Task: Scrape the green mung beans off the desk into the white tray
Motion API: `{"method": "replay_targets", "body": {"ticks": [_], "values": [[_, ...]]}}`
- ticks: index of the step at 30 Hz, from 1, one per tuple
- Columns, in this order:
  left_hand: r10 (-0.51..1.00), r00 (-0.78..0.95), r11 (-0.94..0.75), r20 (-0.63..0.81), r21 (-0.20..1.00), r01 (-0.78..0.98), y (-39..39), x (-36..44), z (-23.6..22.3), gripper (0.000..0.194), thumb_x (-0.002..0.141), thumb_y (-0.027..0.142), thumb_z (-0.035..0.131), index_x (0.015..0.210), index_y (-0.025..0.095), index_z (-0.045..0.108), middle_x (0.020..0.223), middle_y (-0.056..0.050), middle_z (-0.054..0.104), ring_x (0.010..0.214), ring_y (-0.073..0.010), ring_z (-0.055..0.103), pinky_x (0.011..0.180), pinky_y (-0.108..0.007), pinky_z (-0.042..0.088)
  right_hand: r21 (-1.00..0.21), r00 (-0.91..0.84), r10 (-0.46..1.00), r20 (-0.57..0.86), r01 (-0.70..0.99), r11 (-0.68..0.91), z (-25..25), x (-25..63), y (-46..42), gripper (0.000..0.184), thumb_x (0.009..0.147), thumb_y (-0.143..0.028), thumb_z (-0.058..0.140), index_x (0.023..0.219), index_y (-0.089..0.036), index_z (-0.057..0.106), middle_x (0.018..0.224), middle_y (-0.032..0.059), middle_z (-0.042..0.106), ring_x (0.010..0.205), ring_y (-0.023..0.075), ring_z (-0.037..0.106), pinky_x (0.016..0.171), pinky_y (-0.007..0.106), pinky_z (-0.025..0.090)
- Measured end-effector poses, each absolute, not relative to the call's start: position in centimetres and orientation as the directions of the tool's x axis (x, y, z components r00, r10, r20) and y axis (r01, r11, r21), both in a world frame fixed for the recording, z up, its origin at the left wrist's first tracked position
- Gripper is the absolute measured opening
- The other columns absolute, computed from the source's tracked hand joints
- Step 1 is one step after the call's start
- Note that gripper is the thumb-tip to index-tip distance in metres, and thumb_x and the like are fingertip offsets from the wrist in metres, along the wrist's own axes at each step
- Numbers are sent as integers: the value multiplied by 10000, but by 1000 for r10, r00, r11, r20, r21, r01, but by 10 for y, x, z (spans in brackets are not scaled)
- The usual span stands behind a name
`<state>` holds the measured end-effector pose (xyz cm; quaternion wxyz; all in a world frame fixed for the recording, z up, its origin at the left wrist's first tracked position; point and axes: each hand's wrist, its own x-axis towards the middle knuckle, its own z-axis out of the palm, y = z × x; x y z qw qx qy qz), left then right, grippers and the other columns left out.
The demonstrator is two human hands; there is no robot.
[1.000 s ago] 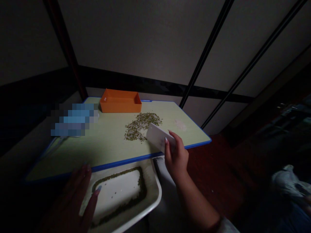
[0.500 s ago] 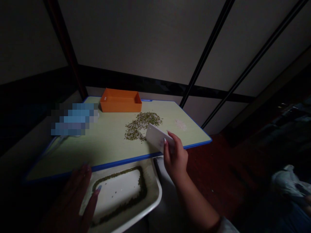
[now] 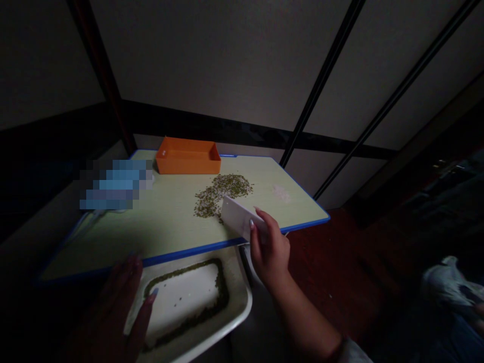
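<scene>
My right hand (image 3: 270,247) pinches a flat white scraper (image 3: 240,219) between thumb and fingers. The scraper stands tilted on its edge on the pale green tabletop (image 3: 166,217), against the near side of a spread pile of small green and whitish grains (image 3: 227,189). In shadow, my left hand (image 3: 121,297) lies at the left of a white tray (image 3: 242,302), its fingers stretched toward the table's edge and its thumb reaching over the tray. Whether it touches the tray's rim I cannot tell. Green grains (image 3: 223,287) line the edges of the tray's floor.
At the back of the table stands an orange open box (image 3: 189,161). A blurred blue item (image 3: 117,184) lies at the left. A thin patch of pale grains (image 3: 281,193) is at the right. The table has a blue edge, with a panelled wall (image 3: 212,60) behind it.
My right hand and the scraper have moved slightly left and toward me, down to the near edge of the table. The left hand and the tray stay put.
</scene>
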<state>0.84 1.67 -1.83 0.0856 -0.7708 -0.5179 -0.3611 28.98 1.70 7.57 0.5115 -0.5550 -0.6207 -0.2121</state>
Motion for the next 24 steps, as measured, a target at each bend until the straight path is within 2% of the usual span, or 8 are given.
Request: {"method": "replay_targets", "body": {"ticks": [4,8,11,19,24], "values": [[727,200,-463,657,253,849,15,10,-17,661,867,365,423,1488,325,199,1597,61,286,1451,-175,295,1207,-403,268,-302,131,463,877,899,318,76,290,15,275,926,-186,508,1188,-163,588,998,103,766,718,173,749,648,241,595],[770,172,-425,614,294,856,13,10,-17,666,869,373,416,1489,350,173,1598,53,286,1452,-209,298,1192,-469,307,-332,172,462,870,897,292,76,295,12,276,922,-188,521,1190,-164,583,970,95,769,604,149,722,579,227,582],[785,167,-410,596,298,862,12,10,-18,665,870,382,413,1487,371,164,1596,55,289,1446,-217,309,1188,-489,318,-358,207,461,863,894,270,77,299,7,268,922,-207,525,1181,-180,586,968,82,770,605,145,720,562,218,575],[777,183,-427,603,291,856,12,7,-17,666,873,367,405,1490,363,153,1605,52,267,1458,-211,281,1199,-485,296,-385,209,492,845,877,288,75,293,2,243,926,-223,514,1147,-170,599,933,87,769,652,155,733,567,212,566],[778,183,-412,601,268,871,12,8,-18,671,874,375,414,1491,356,150,1609,54,255,1456,-209,283,1194,-483,301,-383,238,482,843,895,229,70,301,9,257,926,-240,509,1162,-176,589,940,79,767,563,138,703,526,211,549]]}}
